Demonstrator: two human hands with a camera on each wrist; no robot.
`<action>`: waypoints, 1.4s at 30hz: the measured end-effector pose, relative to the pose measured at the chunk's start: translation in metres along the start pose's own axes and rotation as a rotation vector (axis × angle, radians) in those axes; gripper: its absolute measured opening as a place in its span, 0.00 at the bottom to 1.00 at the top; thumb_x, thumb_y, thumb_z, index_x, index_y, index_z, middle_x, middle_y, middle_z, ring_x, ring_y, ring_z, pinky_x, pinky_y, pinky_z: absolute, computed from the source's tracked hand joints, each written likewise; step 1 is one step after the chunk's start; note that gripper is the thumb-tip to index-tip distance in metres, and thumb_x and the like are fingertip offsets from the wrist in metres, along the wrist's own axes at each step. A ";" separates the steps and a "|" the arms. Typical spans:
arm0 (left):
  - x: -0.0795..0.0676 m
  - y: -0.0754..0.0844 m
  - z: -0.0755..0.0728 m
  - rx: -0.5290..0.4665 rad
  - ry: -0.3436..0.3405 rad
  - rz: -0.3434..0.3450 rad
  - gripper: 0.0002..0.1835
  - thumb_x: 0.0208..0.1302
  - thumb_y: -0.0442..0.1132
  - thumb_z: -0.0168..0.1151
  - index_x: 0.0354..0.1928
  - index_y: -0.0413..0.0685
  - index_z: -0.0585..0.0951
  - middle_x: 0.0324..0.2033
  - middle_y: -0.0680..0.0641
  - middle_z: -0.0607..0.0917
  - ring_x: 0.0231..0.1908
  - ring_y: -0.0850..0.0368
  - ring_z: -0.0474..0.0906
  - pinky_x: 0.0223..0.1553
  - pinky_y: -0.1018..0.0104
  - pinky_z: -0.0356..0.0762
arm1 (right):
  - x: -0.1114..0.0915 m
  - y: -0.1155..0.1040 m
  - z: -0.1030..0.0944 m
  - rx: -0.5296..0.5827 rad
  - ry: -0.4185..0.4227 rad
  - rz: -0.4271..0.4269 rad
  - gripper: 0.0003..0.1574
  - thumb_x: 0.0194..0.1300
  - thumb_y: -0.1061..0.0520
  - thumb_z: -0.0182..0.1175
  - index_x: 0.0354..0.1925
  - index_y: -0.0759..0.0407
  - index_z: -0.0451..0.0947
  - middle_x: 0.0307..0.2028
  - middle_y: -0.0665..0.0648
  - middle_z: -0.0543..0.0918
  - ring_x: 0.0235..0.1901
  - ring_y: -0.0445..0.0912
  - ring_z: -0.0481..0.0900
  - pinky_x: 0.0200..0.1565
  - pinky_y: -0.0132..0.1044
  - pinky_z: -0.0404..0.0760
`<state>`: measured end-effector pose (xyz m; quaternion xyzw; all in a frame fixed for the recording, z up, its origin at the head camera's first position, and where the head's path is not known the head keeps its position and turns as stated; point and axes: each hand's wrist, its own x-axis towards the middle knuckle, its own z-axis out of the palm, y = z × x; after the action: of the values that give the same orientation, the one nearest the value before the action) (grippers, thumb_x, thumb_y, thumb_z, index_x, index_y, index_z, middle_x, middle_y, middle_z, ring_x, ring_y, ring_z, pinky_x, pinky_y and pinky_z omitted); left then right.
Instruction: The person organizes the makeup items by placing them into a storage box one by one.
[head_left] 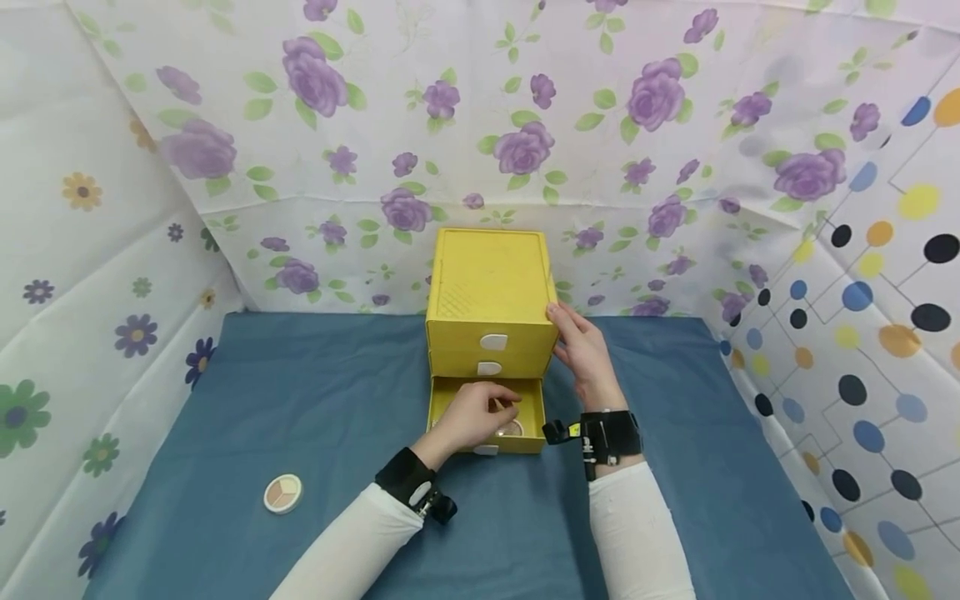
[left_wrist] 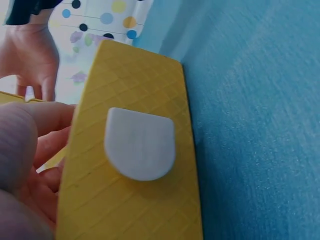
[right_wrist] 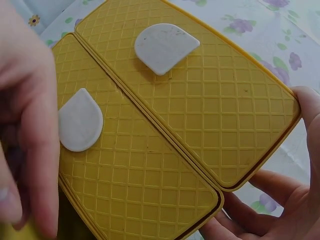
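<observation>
A yellow drawer box (head_left: 491,275) with white pull tabs stands at the back of the table. Its bottom drawer (head_left: 534,408) is pulled out, and a round compact-like item (head_left: 512,428) lies inside. My left hand (head_left: 472,412) reaches over this drawer with bent fingers; whether they pinch anything is hidden. The left wrist view shows the drawer's front (left_wrist: 135,200) and its white tab (left_wrist: 140,144) close up. My right hand (head_left: 585,350) grips the box's right side, thumb at the top front corner. In the right wrist view, two upper drawer fronts (right_wrist: 200,100) are closed.
A round makeup palette (head_left: 282,493) with several beige and pink sections lies on the blue cloth (head_left: 337,400) to the left. Floral sheets (head_left: 525,150) hang behind, with a dotted sheet (head_left: 870,392) at the right.
</observation>
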<state>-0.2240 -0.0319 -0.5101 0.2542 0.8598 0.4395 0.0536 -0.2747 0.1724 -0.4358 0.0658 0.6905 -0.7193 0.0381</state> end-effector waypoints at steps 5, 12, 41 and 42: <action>-0.011 0.001 -0.006 -0.018 0.070 0.010 0.13 0.68 0.42 0.64 0.50 0.47 0.86 0.39 0.55 0.85 0.36 0.61 0.78 0.37 0.63 0.81 | 0.000 0.001 -0.001 0.002 -0.007 0.003 0.53 0.57 0.26 0.64 0.73 0.46 0.63 0.72 0.51 0.63 0.64 0.45 0.67 0.66 0.48 0.69; -0.033 0.000 -0.017 -0.080 0.156 0.004 0.13 0.69 0.43 0.64 0.52 0.53 0.85 0.41 0.56 0.85 0.41 0.63 0.78 0.39 0.61 0.83 | 0.002 0.002 0.000 0.007 -0.015 0.011 0.53 0.56 0.25 0.64 0.73 0.44 0.63 0.73 0.50 0.61 0.65 0.44 0.66 0.67 0.48 0.67; -0.146 -0.043 -0.133 0.103 0.328 -0.257 0.22 0.68 0.49 0.65 0.62 0.52 0.79 0.43 0.51 0.85 0.43 0.57 0.79 0.43 0.50 0.83 | 0.001 0.003 0.000 -0.008 -0.011 -0.010 0.52 0.58 0.25 0.62 0.73 0.43 0.64 0.72 0.50 0.62 0.65 0.44 0.66 0.67 0.49 0.66; -0.150 -0.045 -0.137 0.134 0.328 -0.278 0.23 0.68 0.48 0.65 0.62 0.51 0.78 0.43 0.49 0.84 0.43 0.55 0.80 0.43 0.49 0.82 | 0.002 0.004 0.000 -0.012 -0.009 -0.013 0.52 0.58 0.25 0.62 0.73 0.43 0.64 0.73 0.50 0.62 0.65 0.44 0.66 0.67 0.49 0.66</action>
<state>-0.1554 -0.2260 -0.4811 0.0615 0.9111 0.4053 -0.0438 -0.2758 0.1723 -0.4396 0.0581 0.6950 -0.7157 0.0371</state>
